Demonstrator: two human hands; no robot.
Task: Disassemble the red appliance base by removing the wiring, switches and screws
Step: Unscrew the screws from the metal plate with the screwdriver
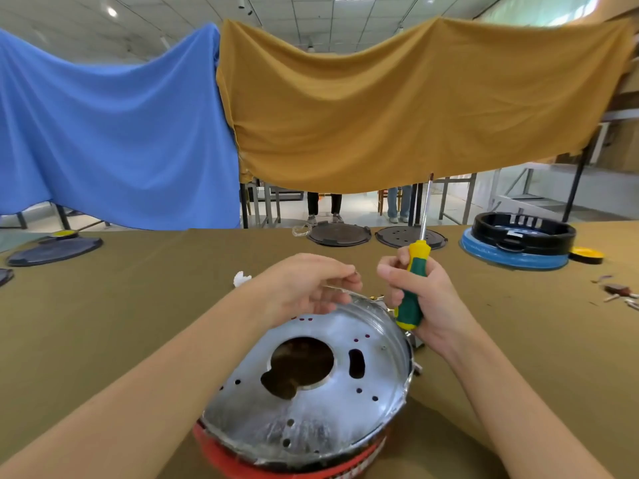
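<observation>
The red appliance base (276, 461) lies tilted near the table's front edge, its silver metal plate (311, 402) with a large round hole and several small holes facing up. My left hand (304, 288) curls over the plate's far rim, thumb and finger pinched on something small that I cannot make out. My right hand (422, 299) grips the green and yellow handle of a screwdriver (413, 281), whose shaft points up and away. A small brass fitting (375, 299) shows at the rim between my hands.
Two dark round plates (339, 234) (409, 237) lie at the table's far edge. A black ring on a blue ring (515, 240) and a yellow lid (586, 254) stand far right. Small removed parts (619, 293) lie right. A dark disc (55, 250) lies left, and white scrap (241, 279) lies ahead.
</observation>
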